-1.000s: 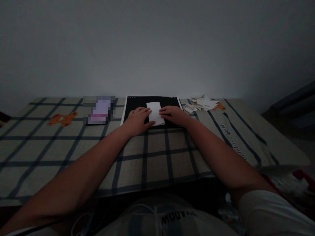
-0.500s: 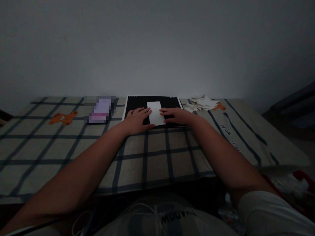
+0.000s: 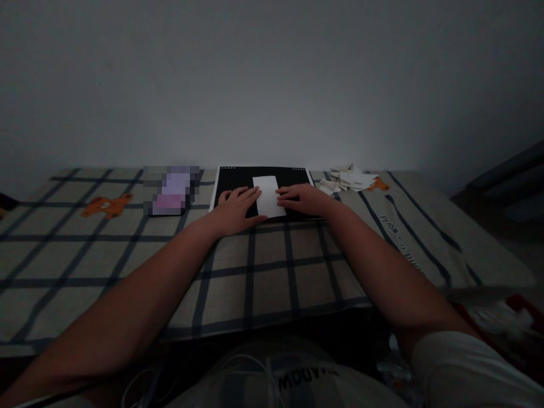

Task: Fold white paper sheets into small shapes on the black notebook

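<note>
A white slip of paper (image 3: 268, 197) lies upright-wise on a black sheet with white edges (image 3: 242, 177), which rests on the table. My left hand (image 3: 238, 208) lies palm down over the sheet's left part, fingers spread, its fingertips and thumb at the slip's left edge. From the other side my right hand (image 3: 305, 199) reaches in, fingers stretched out, with its fingertips on the slip's right edge. The right thumb is mostly hidden. Neither hand lifts the paper.
To the left lies a phone (image 3: 172, 191), its screen blurred out. A pile of white paper pieces (image 3: 346, 179) sits right of the black sheet. A checked cloth (image 3: 225, 289) covers the table, which stands against a grey wall (image 3: 272, 85).
Both hands stay nearly where they were. The right hand's fingers have shifted very slightly along the slip's edge, and its thumb shows less.
</note>
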`<state>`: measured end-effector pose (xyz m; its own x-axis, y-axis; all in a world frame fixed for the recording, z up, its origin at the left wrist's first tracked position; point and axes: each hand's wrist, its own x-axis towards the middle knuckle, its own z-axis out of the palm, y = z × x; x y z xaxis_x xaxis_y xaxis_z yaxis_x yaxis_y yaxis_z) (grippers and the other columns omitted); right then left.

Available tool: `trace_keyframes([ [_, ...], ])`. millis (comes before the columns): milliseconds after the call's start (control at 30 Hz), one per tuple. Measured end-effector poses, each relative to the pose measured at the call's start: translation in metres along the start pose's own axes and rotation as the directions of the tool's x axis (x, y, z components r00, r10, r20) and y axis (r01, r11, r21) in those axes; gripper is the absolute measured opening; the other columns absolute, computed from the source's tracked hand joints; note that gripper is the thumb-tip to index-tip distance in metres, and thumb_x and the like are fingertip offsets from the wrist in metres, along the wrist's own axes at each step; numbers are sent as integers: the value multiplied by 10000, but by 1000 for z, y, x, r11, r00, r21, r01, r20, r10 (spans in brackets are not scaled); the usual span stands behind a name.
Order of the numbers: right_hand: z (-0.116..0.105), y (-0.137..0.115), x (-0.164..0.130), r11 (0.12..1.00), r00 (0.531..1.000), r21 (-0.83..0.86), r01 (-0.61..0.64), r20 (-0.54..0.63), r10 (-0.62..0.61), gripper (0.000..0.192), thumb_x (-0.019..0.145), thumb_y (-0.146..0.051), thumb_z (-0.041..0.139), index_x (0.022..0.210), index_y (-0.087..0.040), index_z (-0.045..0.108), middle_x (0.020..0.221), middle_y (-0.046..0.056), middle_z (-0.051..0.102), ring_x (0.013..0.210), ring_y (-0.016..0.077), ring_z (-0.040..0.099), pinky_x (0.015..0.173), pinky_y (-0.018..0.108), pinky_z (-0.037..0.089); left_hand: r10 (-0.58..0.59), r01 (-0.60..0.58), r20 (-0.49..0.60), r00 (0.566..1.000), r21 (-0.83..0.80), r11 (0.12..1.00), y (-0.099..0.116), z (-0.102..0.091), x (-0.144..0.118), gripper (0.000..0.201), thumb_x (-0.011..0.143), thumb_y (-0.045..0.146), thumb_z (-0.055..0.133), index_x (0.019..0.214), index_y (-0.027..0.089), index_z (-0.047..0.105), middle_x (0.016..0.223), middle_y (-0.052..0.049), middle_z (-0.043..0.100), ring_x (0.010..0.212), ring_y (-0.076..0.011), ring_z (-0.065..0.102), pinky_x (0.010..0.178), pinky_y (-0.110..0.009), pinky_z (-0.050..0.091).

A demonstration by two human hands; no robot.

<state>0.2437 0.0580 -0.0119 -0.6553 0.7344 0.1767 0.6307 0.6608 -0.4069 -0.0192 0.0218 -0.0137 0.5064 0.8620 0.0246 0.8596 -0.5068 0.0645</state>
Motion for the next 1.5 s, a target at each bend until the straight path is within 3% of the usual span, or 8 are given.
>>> trace_keyframes([
  [133,2,-4,1,997,999,-81,2,-44,-6,295,967,-412,645,1134,-228,803,1356,88,698,1275,270,656,1130,447,484,26,-28,-92,995,-22,999,-2,-3,0,715,998,615,426,1568,182,421,1587,-138,481,1451,-344,403,1149,-519,301],
  [300,4,-4,0,990,995,-143,3,-103,-18,264,994,-363,593,1083,-250,815,1316,57,728,1316,274,626,1123,466,490,110,-115,-154,982,-24,993,-6,-9,3,472,1028,463,397,1328,218,668,1400,-102,656,1330,-311,514,1063,-499,364],
  [700,18,4,6,973,994,-219,77,-58,-91,385,1011,-284,525,1351,-222,693,1516,126,572,1460,317,460,1195,556,369,251,-258,-186,950,-13,966,-6,-15,4,397,1009,386,437,1140,228,778,1056,-97,759,1065,-271,663,964,-435,484],
  [833,24,5,8,969,993,-231,83,-58,-99,397,1024,-273,497,1382,-289,667,1540,87,555,1469,315,435,1189,575,363,281,-302,-199,939,-86,949,-8,-7,7,431,1005,371,455,1294,172,705,1280,-116,713,1251,-253,607,1090,-396,462],
  [900,25,6,8,967,993,-241,85,-58,-102,405,1021,-271,501,1395,-297,656,1551,86,542,1467,324,430,1181,587,366,286,-305,-162,945,-113,945,-9,-1,8,496,1011,351,435,1433,146,597,1496,-120,586,1413,-239,500,1199,-397,376],
  [1000,22,5,8,960,990,-263,93,-74,-116,398,1008,-272,526,1381,-276,667,1551,94,541,1459,330,433,1169,583,382,238,-245,-66,969,-136,960,-9,3,9,568,1032,374,389,1537,127,468,1635,-115,413,1522,-227,370,1266,-405,277],
  [1233,17,-10,8,941,967,-250,228,-58,-250,366,977,-190,532,1294,-152,711,1354,135,695,1275,256,619,1122,452,476,224,-221,7,975,-142,965,-8,2,9,609,1039,395,349,1558,85,419,1657,-127,352,1551,-210,311,1280,-378,231],
  [1500,14,-19,9,944,981,-266,194,40,-191,355,961,-173,555,1270,-135,725,1351,127,702,1238,237,664,1083,402,506,215,-210,31,976,-125,970,-9,0,11,614,1042,397,337,1569,90,401,1660,-129,336,1557,-221,295,1275,-392,240],
])
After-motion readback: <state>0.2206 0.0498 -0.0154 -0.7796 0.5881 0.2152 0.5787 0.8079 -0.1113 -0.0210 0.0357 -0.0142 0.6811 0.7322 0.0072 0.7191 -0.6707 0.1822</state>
